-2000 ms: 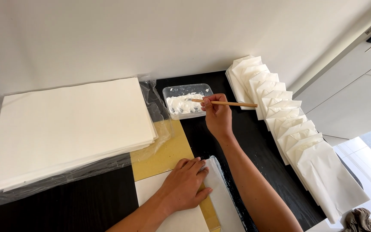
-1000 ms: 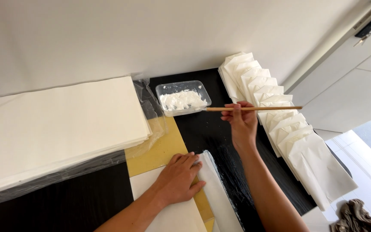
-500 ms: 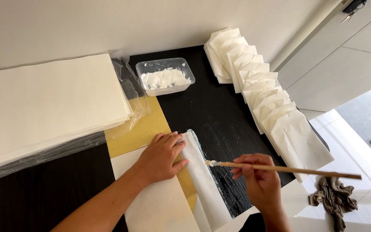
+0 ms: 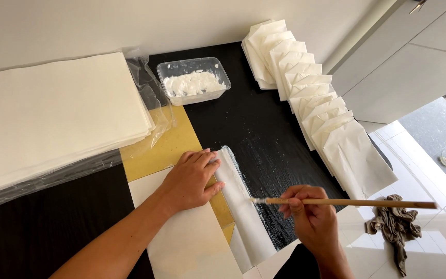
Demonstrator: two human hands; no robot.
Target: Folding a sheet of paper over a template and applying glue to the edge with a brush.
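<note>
1. Black table [image 4: 264, 129] against a pale wall, seen from the head camera looking down.
2. Left hand [image 4: 192, 181] lies flat, fingers spread, pinning a cream sheet [image 4: 187, 243]; its folded flap [image 4: 241, 206] runs lengthwise away from the person, just right of that hand.
3. Right hand [image 4: 311, 217] pinches a wooden brush [image 4: 347, 202] held crosswise, bristle tip touching the flap.
4. Tub of white paste [image 4: 194, 81] sits farther back; folded bags [image 4: 311, 98] line the right edge, a paper stack [image 4: 52, 108] sits left.

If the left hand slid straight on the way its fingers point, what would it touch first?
The left hand points up and right across the paper. Its fingertips already touch the folded white flap; beyond that lies the smeared black table. The paste tub looks off to the side.
</note>
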